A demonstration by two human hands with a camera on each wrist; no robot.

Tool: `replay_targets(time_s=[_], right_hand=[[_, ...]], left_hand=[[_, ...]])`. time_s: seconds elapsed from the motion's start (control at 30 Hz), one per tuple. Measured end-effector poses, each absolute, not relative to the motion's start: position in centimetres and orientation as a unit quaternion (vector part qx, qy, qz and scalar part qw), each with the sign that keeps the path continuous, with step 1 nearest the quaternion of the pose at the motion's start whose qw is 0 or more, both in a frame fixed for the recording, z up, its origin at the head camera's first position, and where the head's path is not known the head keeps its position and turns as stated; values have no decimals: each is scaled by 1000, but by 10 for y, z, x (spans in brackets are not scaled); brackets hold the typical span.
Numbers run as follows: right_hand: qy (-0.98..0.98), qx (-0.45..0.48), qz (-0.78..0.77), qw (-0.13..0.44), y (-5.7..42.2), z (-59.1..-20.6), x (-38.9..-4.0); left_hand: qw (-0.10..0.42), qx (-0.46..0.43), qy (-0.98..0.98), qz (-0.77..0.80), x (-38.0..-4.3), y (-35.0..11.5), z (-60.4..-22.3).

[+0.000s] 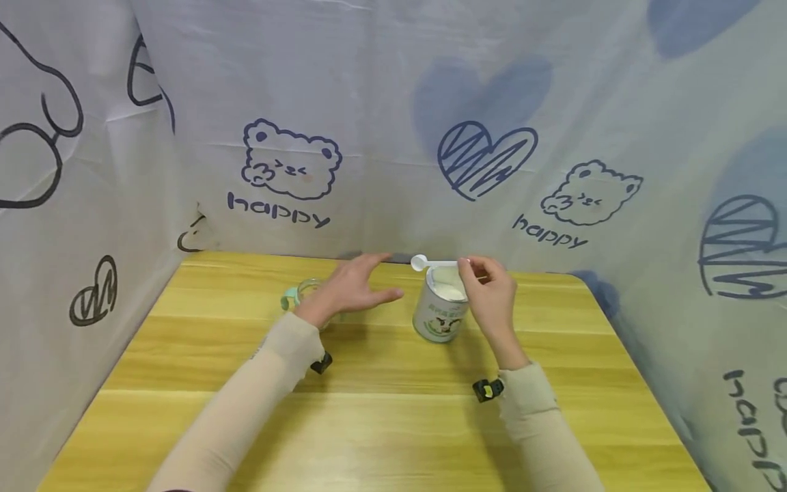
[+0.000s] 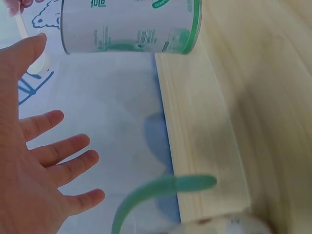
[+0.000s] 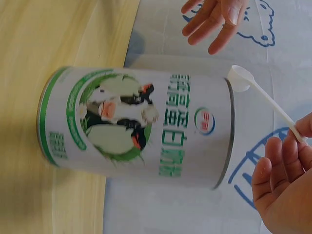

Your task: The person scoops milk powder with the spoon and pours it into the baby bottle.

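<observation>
My right hand (image 1: 493, 294) pinches the thin handle of a white measuring scoop (image 1: 420, 262) above the rim of an open milk powder can (image 1: 438, 320). White powder (image 1: 449, 292) shows inside the can, and a cow is printed on its front (image 3: 114, 109). What the scoop's bowl holds is hard to tell. To the can's left, my left hand (image 1: 352, 285) hovers with fingers spread and touches nothing. Partly hidden behind that wrist stands a clear cup (image 1: 309, 285) with a green handle (image 2: 161, 187).
All of it stands on a wood-grain table (image 1: 369, 424), toward its back edge. Printed cloth (image 1: 381, 171) hangs behind the table and along both sides. A small black camera is strapped at each wrist.
</observation>
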State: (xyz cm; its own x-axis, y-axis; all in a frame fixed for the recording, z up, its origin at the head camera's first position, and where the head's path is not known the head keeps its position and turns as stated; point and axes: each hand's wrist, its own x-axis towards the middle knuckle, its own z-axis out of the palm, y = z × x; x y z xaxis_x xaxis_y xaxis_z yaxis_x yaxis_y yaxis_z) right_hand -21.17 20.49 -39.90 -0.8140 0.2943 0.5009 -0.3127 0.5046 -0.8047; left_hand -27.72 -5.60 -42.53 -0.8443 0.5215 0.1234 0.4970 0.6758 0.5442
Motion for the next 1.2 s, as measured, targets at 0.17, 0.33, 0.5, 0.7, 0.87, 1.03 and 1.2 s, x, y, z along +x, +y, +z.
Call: replay_targets(time_s=[0.17, 0.33, 0.5, 0.7, 0.87, 1.03, 1.2], right_hand=[[-812, 7, 497, 306, 212, -399, -211], [-816, 2, 492, 304, 222, -400, -207], [-820, 1, 480, 312, 230, -400, -203], [-823, 4, 469, 319, 234, -401, -202], [-828, 8, 459, 321, 239, -405, -202], [-837, 19, 443, 321, 244, -411, -202], [-845, 24, 429, 319, 248, -414, -202]], left_hand=[[26, 282, 914, 292, -279, -47, -428], [33, 290, 909, 297, -279, -36, -426], [40, 298, 907, 296, -279, -26, -424], [49, 299, 907, 292, -279, -13, -425], [67, 302, 904, 295, -279, -4, -426], [73, 305, 900, 304, -277, 4, -427], [67, 318, 895, 305, -277, 10, -428]])
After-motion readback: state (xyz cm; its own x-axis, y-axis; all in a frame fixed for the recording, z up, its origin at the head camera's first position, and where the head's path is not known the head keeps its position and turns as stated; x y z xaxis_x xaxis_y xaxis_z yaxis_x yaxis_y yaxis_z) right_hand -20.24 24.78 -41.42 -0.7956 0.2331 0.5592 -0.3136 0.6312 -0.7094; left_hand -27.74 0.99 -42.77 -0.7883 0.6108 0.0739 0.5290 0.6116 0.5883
